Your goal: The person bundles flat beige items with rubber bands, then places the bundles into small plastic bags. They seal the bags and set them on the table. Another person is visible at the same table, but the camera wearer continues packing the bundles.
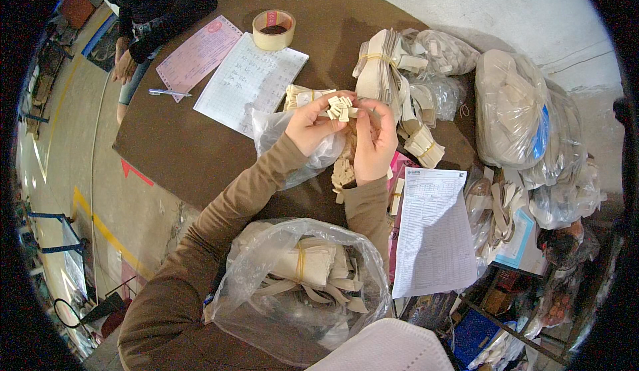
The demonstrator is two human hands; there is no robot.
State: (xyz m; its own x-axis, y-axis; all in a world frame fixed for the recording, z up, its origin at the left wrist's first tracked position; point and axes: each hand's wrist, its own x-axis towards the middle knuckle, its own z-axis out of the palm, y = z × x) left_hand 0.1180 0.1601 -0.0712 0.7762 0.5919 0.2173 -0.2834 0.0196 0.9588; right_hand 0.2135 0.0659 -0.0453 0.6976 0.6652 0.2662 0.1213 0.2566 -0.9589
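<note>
Above the brown table (pixel 219 164), my left hand (pixel 311 127) is closed round a small bundle of cream fabric strips (pixel 340 108), whose folded ends point up at me. My right hand (pixel 375 139) pinches one strip at the bundle's right side between thumb and fingers. Just below my hands lie a crumpled see-through bag (pixel 269 131) and a loose clump of short cream pieces (pixel 343 173). Another small stack of strips (pixel 301 96) sits behind my left hand. Close to my body, an open plastic bag (pixel 229 288) holds strips tied with a yellow rubber band (pixel 301 261).
Banded strip stacks (pixel 381 71) and filled plastic bags (pixel 509 104) crowd the right side. A printed sheet (pixel 432 231) lies at the right. Farther left are a squared notebook (pixel 246 81), a tape roll (pixel 273 31), a pink slip (pixel 200 51) and a pen (pixel 170 93). Another person (pixel 160 11) is at the far left.
</note>
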